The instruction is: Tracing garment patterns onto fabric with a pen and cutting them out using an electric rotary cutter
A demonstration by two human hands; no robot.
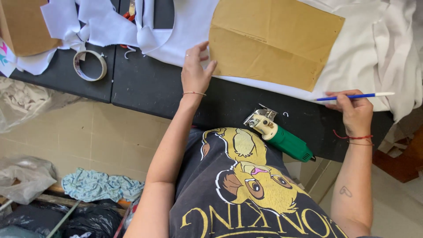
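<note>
A brown paper pattern piece [273,42] lies flat on white fabric [352,57] spread over a black table [150,86]. My left hand [196,70] rests on the fabric with its fingers against the pattern's left edge. My right hand [354,110] is closed on a blue and white pen [352,96] near the table's front edge, just past the pattern's lower right corner. A green electric fabric cutter [282,134] lies on the table between my arms, close to my body.
A roll of tape [90,65] sits at the left on the table, beside white fabric scraps [75,22] and more brown paper [22,26]. Red-handled scissors [130,13] peek out under the scraps. Plastic bags [26,176] and blue cloth [101,185] lie on the tiled floor.
</note>
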